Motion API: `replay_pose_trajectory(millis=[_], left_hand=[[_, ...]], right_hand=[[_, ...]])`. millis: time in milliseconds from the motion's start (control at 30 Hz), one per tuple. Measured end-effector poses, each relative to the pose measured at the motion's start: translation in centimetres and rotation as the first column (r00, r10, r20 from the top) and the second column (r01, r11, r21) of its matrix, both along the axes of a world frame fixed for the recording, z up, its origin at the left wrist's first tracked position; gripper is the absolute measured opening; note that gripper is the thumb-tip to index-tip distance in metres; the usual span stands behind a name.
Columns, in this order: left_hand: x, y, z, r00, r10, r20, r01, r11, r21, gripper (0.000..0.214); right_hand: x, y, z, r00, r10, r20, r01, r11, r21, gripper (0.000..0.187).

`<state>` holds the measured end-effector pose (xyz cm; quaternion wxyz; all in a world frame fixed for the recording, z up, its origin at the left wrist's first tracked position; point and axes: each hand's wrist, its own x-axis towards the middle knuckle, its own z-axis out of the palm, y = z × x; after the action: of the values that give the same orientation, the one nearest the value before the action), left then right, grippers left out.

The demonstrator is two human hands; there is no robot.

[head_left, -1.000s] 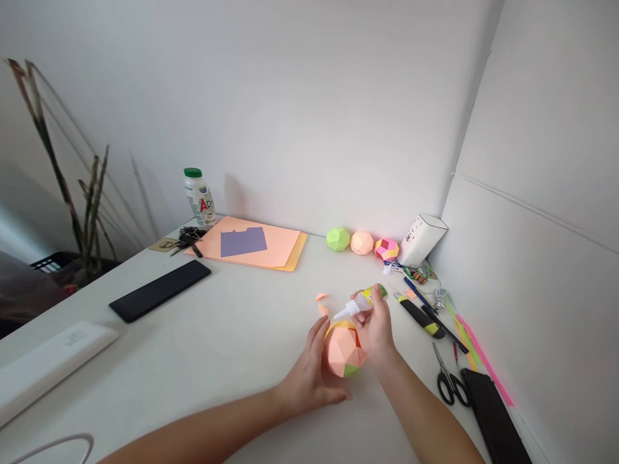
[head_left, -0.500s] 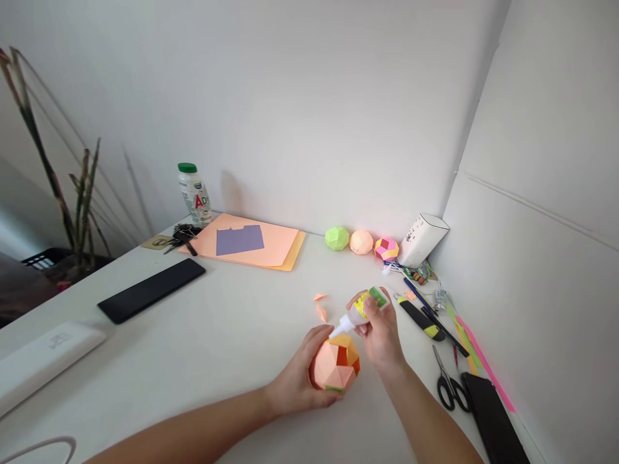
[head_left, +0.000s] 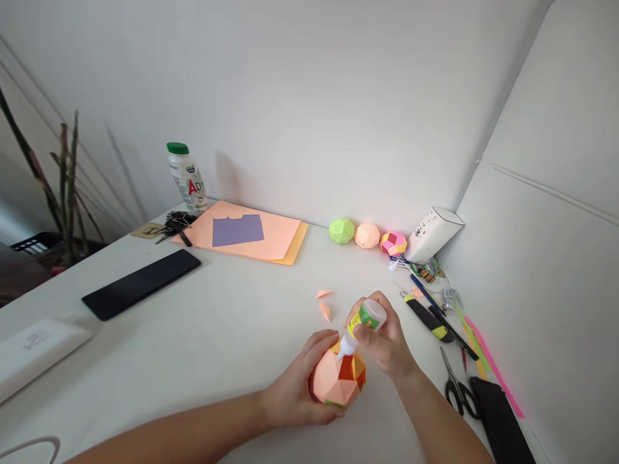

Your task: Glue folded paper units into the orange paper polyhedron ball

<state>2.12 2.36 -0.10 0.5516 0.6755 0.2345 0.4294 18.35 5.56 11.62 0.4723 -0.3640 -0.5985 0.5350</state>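
My left hand [head_left: 302, 380] is wrapped around the left side of a faceted paper ball [head_left: 333, 383], mostly peach with orange parts and a bit of green below. An opening with an orange inside shows on the ball's upper right. My right hand [head_left: 384, 338] grips a glue bottle [head_left: 362, 325] with a yellow and green label, tilted nozzle down. The white nozzle tip is at the ball's top, by the edge of the opening; whether it touches is hard to tell. Beyond the hands lie two small folded peach paper pieces [head_left: 324, 312].
Three finished-looking paper balls, one of them green [head_left: 341, 231], line the wall. On the right are a utility knife [head_left: 425, 317], scissors [head_left: 457, 386], pens and paper strips. Paper sheets [head_left: 280, 235], a white bottle [head_left: 187, 180] and a black slab [head_left: 142, 283] stand or lie leftward.
The glue bottle has tipped more upright, and its nozzle has moved from the ball's upper left edge to near the opening. The whole view has shifted slightly.
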Motion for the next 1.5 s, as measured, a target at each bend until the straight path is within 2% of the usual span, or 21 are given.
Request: replay_pose_trajectory(millis=[300,933,1033,1500], left_hand=[[-0.05,-0.10,0.02,1.000,-0.013,-0.014,0.014,1.000,0.019,0.092],[-0.21,-0.13,0.36,0.997,-0.044,-0.065,0.047,0.998,0.048,0.091],[-0.22,-0.15,0.31,0.997,-0.044,-0.061,0.047,0.998,0.044,0.092],[-0.12,-0.20,0.26,0.999,-0.031,-0.038,0.033,0.998,0.048,0.089]], right_hand=[[0.25,-0.30,-0.06,0.999,0.047,-0.011,-0.048,0.995,-0.086,0.038],[0.10,-0.60,0.11,0.998,0.049,0.031,-0.046,0.996,-0.076,0.037],[0.06,-0.66,0.11,0.996,0.081,0.043,-0.077,0.993,-0.089,0.037],[0.02,-0.74,0.29,0.995,0.099,-0.011,-0.099,0.985,-0.140,0.042]])
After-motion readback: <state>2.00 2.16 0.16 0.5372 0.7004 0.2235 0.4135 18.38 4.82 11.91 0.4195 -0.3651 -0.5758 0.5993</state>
